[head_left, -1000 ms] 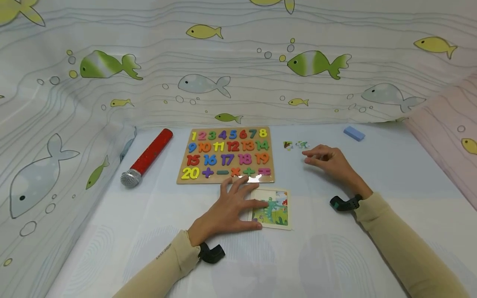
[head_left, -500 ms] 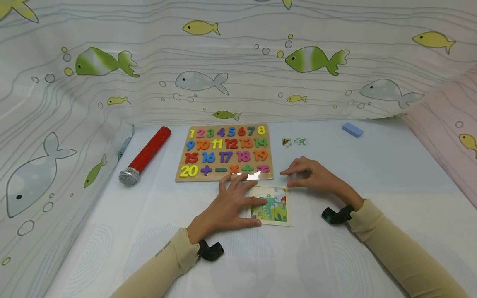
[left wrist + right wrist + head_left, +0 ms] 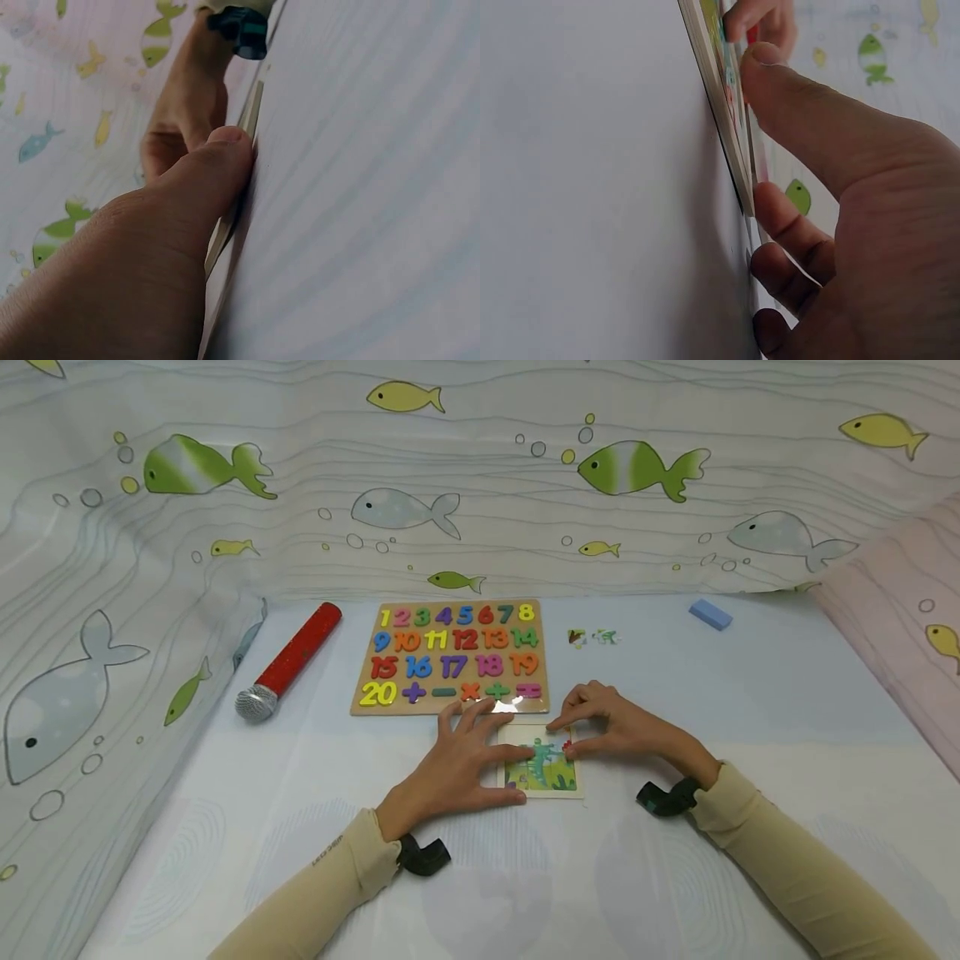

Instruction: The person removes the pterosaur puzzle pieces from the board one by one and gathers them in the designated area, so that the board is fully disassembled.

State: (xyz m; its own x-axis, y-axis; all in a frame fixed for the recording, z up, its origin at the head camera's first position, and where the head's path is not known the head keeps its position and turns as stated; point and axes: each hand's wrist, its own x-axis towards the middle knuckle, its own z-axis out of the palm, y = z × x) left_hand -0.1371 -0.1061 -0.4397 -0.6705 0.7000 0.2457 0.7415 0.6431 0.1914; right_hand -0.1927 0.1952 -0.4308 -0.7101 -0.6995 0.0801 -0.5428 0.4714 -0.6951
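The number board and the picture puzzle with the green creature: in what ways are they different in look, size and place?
Size: the number board is clearly larger; the picture puzzle is small.
Look: the board carries raised coloured numbers and signs; the puzzle shows a scene with a green creature.
Place: the board lies farther back, the puzzle nearer.
Shared: both are flat, colourful and four-sided.

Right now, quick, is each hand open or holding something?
Left hand: open, fingers spread over the small puzzle.
Right hand: at its far right corner; can't tell if it pinches anything.
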